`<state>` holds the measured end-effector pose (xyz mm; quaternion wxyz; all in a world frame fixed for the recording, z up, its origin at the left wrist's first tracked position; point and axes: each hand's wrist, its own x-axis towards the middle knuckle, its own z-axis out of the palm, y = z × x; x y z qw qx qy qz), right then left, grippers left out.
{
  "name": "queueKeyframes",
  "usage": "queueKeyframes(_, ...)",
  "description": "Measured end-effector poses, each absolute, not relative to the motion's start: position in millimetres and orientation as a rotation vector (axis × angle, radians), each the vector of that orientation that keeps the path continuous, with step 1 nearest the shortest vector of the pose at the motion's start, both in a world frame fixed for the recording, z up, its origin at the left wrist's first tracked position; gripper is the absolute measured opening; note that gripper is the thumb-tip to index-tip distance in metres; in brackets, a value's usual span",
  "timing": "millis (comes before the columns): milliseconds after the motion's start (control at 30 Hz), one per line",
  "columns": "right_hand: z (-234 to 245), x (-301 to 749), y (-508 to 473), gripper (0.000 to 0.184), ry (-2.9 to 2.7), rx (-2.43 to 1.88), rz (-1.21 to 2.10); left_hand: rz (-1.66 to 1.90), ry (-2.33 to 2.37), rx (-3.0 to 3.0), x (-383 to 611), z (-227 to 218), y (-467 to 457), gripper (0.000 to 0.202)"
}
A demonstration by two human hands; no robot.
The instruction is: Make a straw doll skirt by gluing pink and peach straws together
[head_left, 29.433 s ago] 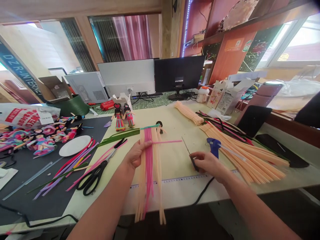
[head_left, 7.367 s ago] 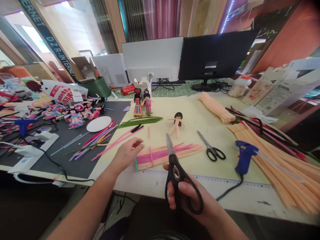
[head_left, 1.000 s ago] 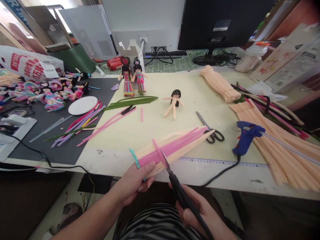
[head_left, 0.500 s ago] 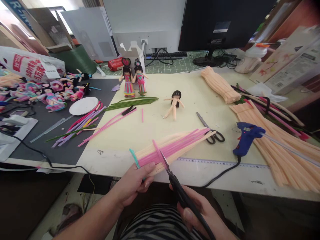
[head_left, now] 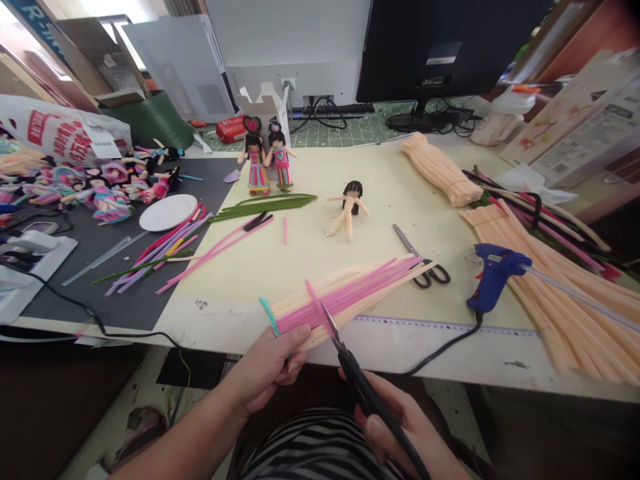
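My left hand [head_left: 267,367] grips the near end of a flat bundle of pink and peach pipe cleaners [head_left: 357,293], bound by a teal strand and a pink cross strand. The bundle slants up and right over the table's front edge. My right hand [head_left: 397,427] holds black scissors [head_left: 357,373], whose blade tips touch the bundle at the pink cross strand, just right of my left thumb.
On the cream mat [head_left: 310,247] lie a small doll [head_left: 347,203], small scissors [head_left: 423,260], a blue glue gun [head_left: 493,273] with cord, green stems [head_left: 265,203] and loose pink strands. Peach pipe cleaners [head_left: 550,293] pile at right. Two dressed dolls [head_left: 267,163] stand behind; a white dish [head_left: 167,211] and several dolls lie left.
Almost nothing in the last second: the scissors stay at the pink cross strand. Since 7 seconds ago I lifted the bundle off the mat and brought the scissors to it.
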<state>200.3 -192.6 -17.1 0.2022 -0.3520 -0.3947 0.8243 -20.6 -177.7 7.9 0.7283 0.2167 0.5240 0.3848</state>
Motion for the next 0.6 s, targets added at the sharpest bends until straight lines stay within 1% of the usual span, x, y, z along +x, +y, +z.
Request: queueKeyframes(600,-13.2,197.7,-190.9,0.081,-1.106,-1.158,2.306,0.852,1.152,0.492,-21.2,5.9,-178.9,0.041)
